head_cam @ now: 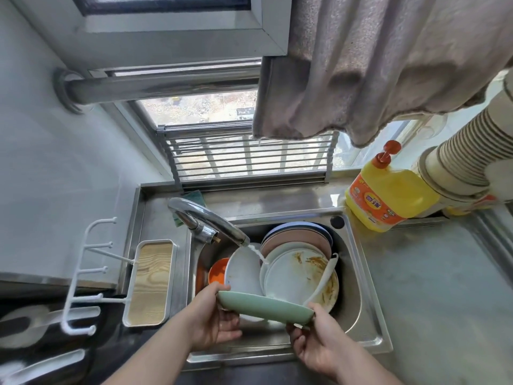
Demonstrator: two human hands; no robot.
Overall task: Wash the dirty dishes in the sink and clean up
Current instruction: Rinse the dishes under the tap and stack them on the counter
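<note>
I hold a pale green plate (pixel 263 305) tilted on edge over the steel sink (pixel 363 309). My left hand (pixel 213 320) grips its left rim and my right hand (pixel 313 343) grips its right rim. Water runs from the faucet (pixel 205 218) onto the stack of dirty white plates (pixel 294 276) smeared with brown sauce. A white spoon (pixel 324 276) leans across that stack. A white bowl (pixel 243 270) stands on edge beside an orange bowl (pixel 218 273). Pink and blue plates (pixel 294 237) lean at the sink's back.
A yellow dish-soap bottle (pixel 388 193) stands on the counter right of the sink, next to stacked paper cups (pixel 460 157). A roll-up drying rack (pixel 247 157) leans against the window. A grey cloth (pixel 374 65) hangs above. A white tray with a wooden base (pixel 151 282) sits left.
</note>
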